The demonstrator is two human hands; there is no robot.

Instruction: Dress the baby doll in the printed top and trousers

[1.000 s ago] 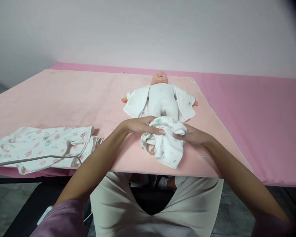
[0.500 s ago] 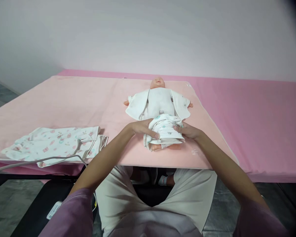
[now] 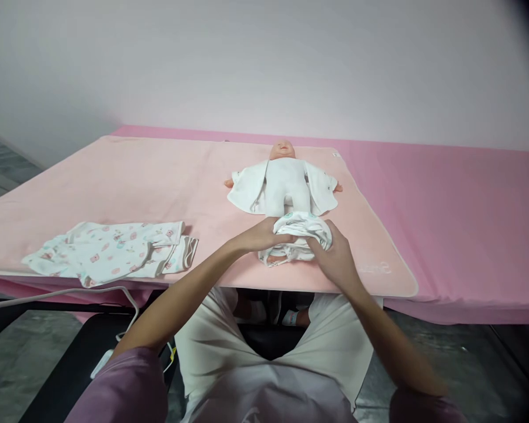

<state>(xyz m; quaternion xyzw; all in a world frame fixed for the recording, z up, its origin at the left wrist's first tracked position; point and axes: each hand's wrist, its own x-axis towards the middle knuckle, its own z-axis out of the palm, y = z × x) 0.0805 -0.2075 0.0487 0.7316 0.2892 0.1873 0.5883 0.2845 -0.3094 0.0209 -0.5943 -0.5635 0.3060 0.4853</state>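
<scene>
Garment [image 3: 303, 222] of white cloth with small print is bunched between your two hands, near the front edge of the counter [image 3: 471, 235]. Your left hand [image 3: 263, 235] is clamped on its left side, with the thumb lying over the cloth. Your right hand [image 3: 336, 252] is clamped on the opposite side, with the thumb pressed at the near part of the folds. The garment is at the lower legs of the doll [image 3: 287, 176], and a small skin-coloured part shows under the cloth. The doll lies on its back on the pale pink mat [image 3: 158, 176], with its head away from you and both arms spread. Its white jacket [image 3: 248, 191] is open at the two sides. On your left, well apart from the doll, lie printed clothes [image 3: 119, 249], and a grey cable [image 3: 70, 292] runs just before them.
</scene>
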